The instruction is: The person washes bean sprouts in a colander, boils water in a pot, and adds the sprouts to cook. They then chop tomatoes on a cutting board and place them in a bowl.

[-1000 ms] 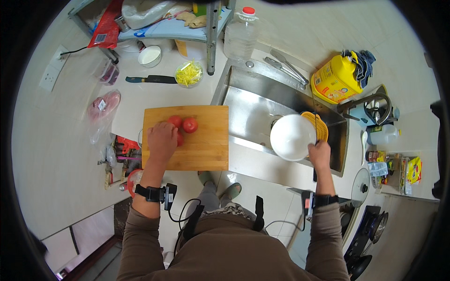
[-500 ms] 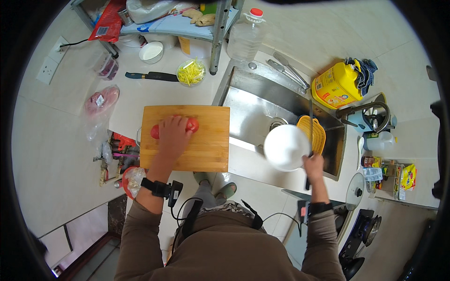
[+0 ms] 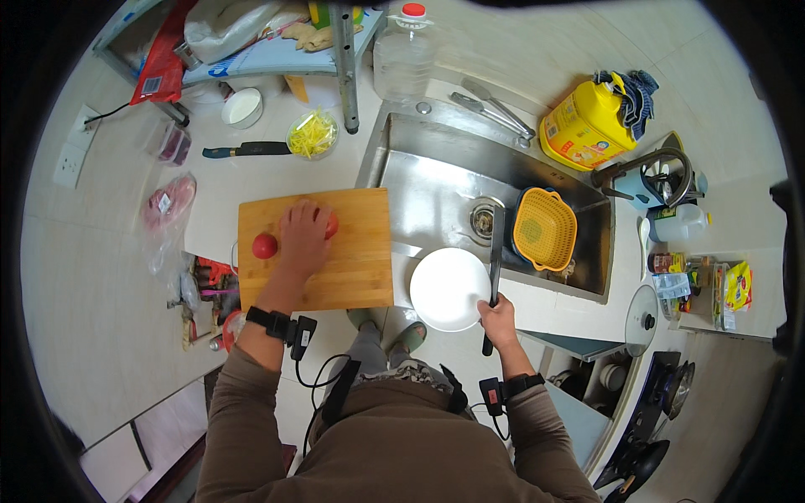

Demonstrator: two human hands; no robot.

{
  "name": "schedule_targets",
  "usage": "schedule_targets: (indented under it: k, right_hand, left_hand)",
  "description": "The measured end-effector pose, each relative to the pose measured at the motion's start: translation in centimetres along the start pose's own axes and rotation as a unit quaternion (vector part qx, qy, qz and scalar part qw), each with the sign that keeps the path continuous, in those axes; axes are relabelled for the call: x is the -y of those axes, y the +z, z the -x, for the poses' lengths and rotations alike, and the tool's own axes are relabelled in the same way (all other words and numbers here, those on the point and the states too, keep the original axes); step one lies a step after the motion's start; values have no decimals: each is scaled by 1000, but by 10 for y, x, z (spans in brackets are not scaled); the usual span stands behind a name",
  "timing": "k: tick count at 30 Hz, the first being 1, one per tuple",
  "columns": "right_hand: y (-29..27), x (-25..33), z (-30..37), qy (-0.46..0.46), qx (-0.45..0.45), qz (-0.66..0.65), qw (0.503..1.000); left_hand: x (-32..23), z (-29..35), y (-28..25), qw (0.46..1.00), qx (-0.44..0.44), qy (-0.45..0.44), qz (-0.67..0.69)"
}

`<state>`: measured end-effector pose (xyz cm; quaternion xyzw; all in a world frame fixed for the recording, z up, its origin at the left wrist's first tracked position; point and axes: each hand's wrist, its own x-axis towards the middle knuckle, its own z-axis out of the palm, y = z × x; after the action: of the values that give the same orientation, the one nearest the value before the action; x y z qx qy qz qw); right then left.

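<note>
1. At the far left of the frame, a pink lump of meat [image 3: 170, 204] sits in a clear bag on the white counter [image 3: 220, 180].
2. In the upper left, a dark knife [image 3: 262, 148] lies flat. Its tip points right, just beside a clear bowl of yellow strips [image 3: 312, 134].
3. Left of the middle is a wooden board [image 3: 356, 264]. One round red tomato [image 3: 265, 246] sits alone on its left side, just beside the left hand.
4. The left hand [image 3: 303, 233] is over the upper middle of the board. Its fingers bend down over more red tomato [image 3: 333, 225], which peeks out at the hand's right side. The hand hides the rest, so I cannot tell if the fingers squeeze it or only rest on it.
5. Near the middle of the frame, a round white bowl [image 3: 449, 289] is held up by its right edge, in front of the sink [image 3: 432, 163].
6. Just right of it, the right hand [image 3: 498, 321] is closed tight on the white bowl's edge and on the black handle of a long knife [image 3: 497, 239]. The blade points to the top of the frame.
7. Right of the blade, a yellow basket [image 3: 545, 230] sits in the sink.
8. In the upper right stands a big yellow jug [image 3: 587, 127]. Lower down, at the right, is a glass lid [image 3: 641, 323] with a black knob.
</note>
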<state>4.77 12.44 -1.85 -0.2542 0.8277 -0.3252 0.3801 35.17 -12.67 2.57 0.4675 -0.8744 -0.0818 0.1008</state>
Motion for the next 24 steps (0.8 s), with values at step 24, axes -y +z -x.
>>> schedule_targets:
  k: [24]
  right_hand:
    - [-105,65,39,-27,99,-436,894]
  left_hand:
    - [-192,44,-10,434,216,-195,853]
